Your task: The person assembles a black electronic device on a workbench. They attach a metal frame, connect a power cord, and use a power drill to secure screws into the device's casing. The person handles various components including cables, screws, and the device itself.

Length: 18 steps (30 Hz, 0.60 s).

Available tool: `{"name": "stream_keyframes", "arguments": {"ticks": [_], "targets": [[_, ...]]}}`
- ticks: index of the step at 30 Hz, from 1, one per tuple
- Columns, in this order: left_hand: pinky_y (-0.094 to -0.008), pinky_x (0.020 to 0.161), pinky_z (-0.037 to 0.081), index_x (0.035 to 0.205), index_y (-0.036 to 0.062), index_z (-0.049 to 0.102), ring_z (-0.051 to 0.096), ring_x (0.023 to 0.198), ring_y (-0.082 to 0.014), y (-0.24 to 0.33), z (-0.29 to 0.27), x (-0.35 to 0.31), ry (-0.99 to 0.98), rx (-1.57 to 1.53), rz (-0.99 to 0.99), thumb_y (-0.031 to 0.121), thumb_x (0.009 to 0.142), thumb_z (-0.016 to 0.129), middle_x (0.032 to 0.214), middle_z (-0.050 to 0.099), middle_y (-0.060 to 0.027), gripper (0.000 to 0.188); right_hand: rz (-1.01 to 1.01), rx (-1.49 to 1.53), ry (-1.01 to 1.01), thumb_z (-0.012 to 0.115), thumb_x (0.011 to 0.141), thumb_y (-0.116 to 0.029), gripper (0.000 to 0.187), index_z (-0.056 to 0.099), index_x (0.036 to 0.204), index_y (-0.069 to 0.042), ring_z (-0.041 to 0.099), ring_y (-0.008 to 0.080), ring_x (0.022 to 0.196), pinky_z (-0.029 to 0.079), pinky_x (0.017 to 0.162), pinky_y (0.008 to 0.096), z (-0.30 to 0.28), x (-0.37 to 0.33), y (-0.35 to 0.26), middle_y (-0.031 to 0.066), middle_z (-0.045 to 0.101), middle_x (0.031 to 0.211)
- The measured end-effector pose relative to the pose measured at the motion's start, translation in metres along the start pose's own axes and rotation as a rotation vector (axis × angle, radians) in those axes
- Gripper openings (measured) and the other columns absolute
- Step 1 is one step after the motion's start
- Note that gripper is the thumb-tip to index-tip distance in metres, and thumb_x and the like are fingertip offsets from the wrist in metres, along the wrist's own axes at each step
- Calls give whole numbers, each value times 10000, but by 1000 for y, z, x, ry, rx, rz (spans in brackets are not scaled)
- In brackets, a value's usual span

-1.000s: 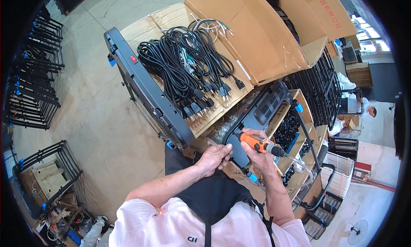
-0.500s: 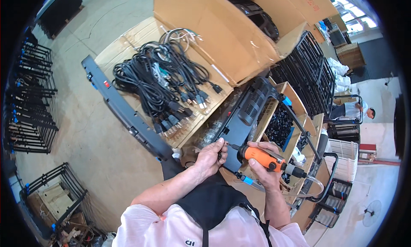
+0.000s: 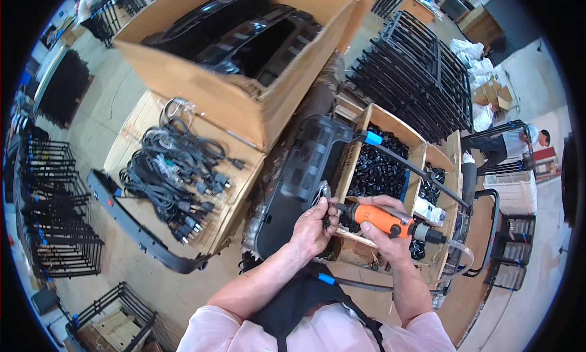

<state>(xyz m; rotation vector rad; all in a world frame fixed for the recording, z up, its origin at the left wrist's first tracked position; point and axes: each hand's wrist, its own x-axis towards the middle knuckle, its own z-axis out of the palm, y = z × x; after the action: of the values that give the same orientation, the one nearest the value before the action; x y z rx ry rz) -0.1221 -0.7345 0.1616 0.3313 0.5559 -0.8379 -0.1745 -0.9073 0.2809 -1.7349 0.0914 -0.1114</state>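
orange driver (image 3: 383, 221) right of frame centre looks rigid, fairly heavy, best held round its barrel, where the right hand (image 3: 392, 244) clamps its grip; the left hand (image 3: 312, 230) pinches a small dark piece (image 3: 332, 212).

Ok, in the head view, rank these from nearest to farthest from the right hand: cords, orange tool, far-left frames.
1. Orange tool: gripped in the right hand.
2. Cords: left of both hands, on cardboard.
3. Far-left frames: stacked near the view's left edge.
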Motion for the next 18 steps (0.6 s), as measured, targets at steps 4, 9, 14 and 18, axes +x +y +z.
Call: {"name": "stream_keyframes", "arguments": {"ticks": [4,9,14,18], "targets": [[-254,644,470,1306,36,654,590,774,-112,-27,25,28,5,271,78,309,1143,545,911,650,0,336,-29,72,105,820,881,-28,539,566,1357,-11,670,264,1240,533,1095,425,-48,52,7,183,702,1311],[-239,521,330,1428,34,552,466,640,-89,-33,8,35,-21,474,-49,289,1154,522,848,569,8,375,-54,-21,181,841,882,-73,537,592,1350,8,701,232,1183,551,1083,397,-95,140,21,168,733,1254],[-231,495,296,1295,61,561,417,599,-77,-28,1,53,154,438,-58,310,1150,533,808,537,13,289,-50,13,145,865,877,-78,515,625,1324,11,699,188,1150,568,1041,357,-103,199,53,120,742,1217],[-240,502,326,1175,68,607,428,603,-82,-19,-2,71,105,360,-1,281,1150,535,852,571,0,226,-63,33,94,865,879,-81,499,637,1316,-4,695,175,1142,574,1022,351,-101,220,77,109,742,1195]]}}
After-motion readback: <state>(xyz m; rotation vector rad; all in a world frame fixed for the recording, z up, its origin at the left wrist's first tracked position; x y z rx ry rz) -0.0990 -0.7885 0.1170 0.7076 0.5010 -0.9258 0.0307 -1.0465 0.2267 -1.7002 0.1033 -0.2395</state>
